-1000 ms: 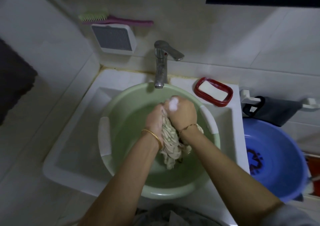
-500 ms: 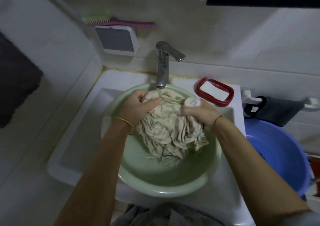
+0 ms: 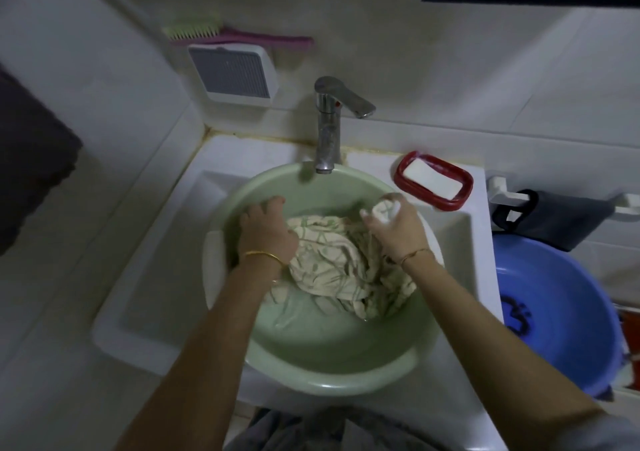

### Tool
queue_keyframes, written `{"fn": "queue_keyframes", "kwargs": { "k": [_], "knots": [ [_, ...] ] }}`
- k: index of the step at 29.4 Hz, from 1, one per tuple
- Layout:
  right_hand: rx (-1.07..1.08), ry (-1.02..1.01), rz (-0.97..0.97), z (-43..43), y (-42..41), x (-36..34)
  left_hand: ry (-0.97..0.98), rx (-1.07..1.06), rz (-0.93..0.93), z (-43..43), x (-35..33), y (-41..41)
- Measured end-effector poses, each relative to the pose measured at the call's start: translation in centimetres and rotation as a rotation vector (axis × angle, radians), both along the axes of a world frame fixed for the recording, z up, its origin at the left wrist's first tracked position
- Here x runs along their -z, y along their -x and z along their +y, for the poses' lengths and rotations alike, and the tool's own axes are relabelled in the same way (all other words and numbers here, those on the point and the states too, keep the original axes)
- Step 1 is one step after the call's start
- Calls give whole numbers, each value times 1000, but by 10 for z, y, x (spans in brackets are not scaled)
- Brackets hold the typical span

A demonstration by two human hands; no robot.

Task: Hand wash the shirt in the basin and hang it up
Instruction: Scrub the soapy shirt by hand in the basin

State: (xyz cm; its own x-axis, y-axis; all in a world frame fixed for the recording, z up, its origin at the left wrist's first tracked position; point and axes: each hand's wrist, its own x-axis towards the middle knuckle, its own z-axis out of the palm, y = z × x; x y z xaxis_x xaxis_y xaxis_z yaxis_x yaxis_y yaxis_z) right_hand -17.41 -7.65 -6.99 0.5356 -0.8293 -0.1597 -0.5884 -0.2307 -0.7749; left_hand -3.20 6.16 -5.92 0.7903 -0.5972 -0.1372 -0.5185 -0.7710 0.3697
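A wet cream shirt (image 3: 332, 260) with a green pattern lies crumpled in the pale green basin (image 3: 325, 374), which sits in the white sink. My left hand (image 3: 266, 232) presses on the shirt's left part, fingers down by the basin wall. My right hand (image 3: 394, 225) grips a bunched, soapy fold of the shirt at the basin's right side, held slightly above the rest of the cloth.
A chrome tap (image 3: 329, 125) stands over the basin's far rim. A red soap dish (image 3: 433, 180) with a white bar sits on the sink's right corner. A blue basin (image 3: 554, 319) stands to the right, and a brush (image 3: 235, 35) rests above a wall box.
The hands had wrung the shirt together, then spread apart. Now the shirt has dropped lower into the basin, my left hand pressing it and my right still holding a fold.
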Motion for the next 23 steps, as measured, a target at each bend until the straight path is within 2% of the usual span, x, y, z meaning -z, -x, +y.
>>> {"fn": "queue_keyframes", "kwargs": {
  "k": [2, 5, 7, 10, 12, 15, 18, 20, 21, 23],
  "knots": [
    [-23, 148, 137, 7, -2, 21, -220, 37, -87, -4, 19, 14],
    [-91, 277, 339, 12, -7, 41, -417, 189, -32, -12, 43, 26],
    [-221, 282, 404, 21, -12, 56, -433, 290, 65, -16, 57, 34],
    [-403, 234, 539, 41, -17, 84, -400, 300, 167, -10, 81, 39],
    [-486, 239, 608, 50, -19, 95, -450, 290, 100, -1, 98, 38],
    [-655, 448, 639, 55, -17, 107, -522, 323, -25, 0, 108, 42],
    [-808, 587, 705, 43, -26, 124, -574, 370, -51, -4, 110, 41],
    [-668, 480, 637, 28, -38, 132, -546, 412, -78, -6, 127, 33],
    [-592, 310, 610, 22, -45, 130, -519, 416, 4, -12, 98, 34],
    [-376, 23, 556, 13, -54, 118, -231, 388, 106, -22, 68, 30]
  ]
}}
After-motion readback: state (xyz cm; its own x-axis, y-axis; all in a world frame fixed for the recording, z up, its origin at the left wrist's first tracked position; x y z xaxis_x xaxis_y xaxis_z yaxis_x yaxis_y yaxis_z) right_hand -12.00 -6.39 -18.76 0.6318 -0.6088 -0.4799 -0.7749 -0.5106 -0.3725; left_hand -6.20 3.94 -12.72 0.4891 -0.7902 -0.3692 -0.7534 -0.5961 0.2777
